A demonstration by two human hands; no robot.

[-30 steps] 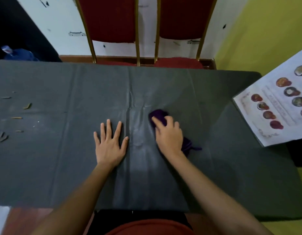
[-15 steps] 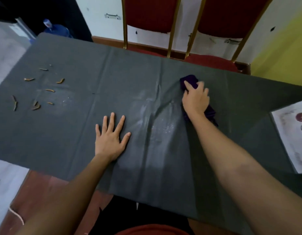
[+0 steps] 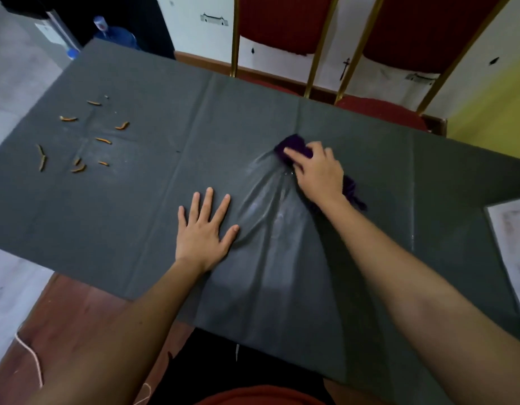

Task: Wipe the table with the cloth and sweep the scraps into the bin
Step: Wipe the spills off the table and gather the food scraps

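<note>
Under right hand [image 3: 320, 173], half-hidden purple cloth [image 3: 294, 143]

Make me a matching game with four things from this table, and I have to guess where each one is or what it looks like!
Column one:
1. cloth
2. scraps
3. left hand
4. paper sheet

Column two:
A. lies flat on the grey table cover, fingers spread
B. purple, bunched under the right hand
C. white, at the right edge of the table
D. orange-brown, scattered near the left end of the table

Right pairs: 1-B, 2-D, 3-A, 4-C.
</note>
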